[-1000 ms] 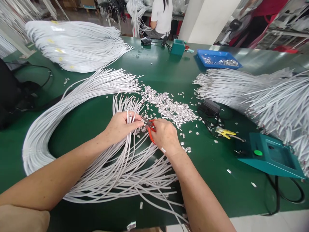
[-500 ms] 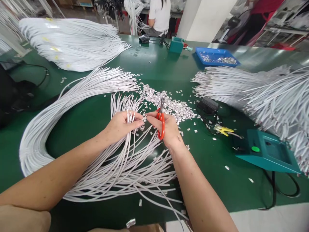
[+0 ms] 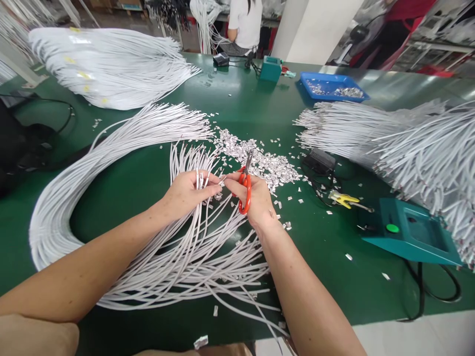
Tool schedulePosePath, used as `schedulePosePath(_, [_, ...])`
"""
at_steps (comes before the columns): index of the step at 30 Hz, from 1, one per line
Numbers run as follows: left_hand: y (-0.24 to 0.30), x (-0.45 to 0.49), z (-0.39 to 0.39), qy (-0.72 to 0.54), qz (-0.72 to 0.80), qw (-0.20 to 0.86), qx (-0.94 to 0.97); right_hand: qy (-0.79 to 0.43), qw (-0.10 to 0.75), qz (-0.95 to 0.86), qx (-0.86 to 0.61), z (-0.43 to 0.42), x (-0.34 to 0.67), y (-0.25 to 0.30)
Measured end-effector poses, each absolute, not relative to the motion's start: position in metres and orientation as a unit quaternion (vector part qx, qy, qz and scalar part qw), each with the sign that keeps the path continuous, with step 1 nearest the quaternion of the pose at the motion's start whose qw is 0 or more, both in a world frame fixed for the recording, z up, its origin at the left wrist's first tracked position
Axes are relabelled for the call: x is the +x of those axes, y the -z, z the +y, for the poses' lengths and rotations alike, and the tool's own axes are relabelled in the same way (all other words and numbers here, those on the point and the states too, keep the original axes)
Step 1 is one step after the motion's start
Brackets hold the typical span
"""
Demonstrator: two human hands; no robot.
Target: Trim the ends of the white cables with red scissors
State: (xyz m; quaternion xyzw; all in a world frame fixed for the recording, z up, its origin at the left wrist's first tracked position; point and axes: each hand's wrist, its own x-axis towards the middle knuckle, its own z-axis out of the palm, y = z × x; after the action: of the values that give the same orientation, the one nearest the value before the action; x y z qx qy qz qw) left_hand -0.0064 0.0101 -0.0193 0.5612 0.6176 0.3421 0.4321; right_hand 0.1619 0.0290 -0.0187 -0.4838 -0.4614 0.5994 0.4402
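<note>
My left hand (image 3: 191,190) is closed around several white cables (image 3: 200,217), whose ends poke up between its fingers. Red-handled scissors (image 3: 245,190) hang on my right hand (image 3: 258,198), blades pointing away from me. The right thumb and index finger pinch at a cable end close to the left fingertips; the tiny piece between them is hard to make out. Below and left of my hands a large bundle of white cables (image 3: 55,198) curves over the green table (image 3: 122,193). Just beyond my hands lies a pile of small silvery foil scraps (image 3: 270,165).
Another thick cable bundle (image 3: 107,64) lies back left, more cables (image 3: 341,128) at the right. A teal device (image 3: 411,232) with a yellow clip (image 3: 345,199) stands at right. Farther off are a blue tray (image 3: 334,86), a small green device (image 3: 270,68) and a seated person (image 3: 245,24).
My right hand and the scissors have shifted slightly left, closer to the left fingertips. The left hand has stayed almost still, with the cables in it.
</note>
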Motion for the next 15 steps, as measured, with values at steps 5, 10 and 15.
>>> schedulePosePath(5, [0.0213, -0.0079, 0.0097, -0.337, 0.615, 0.431, 0.567, -0.608, 0.435, -0.453, -0.485, 0.0302, 0.1612, 0.0213])
schedulePosePath(10, [0.0177, -0.0077, 0.0092, -0.326, 0.618, 0.428, 0.573, -0.620, 0.438, -0.459, -0.462, 0.0321, 0.1636, 0.0213])
schedulePosePath(15, [0.0142, -0.0050, 0.0097, -0.325, 0.600, 0.435, 0.588, -0.620, 0.440, -0.454, -0.464, 0.0285, 0.1603, 0.0187])
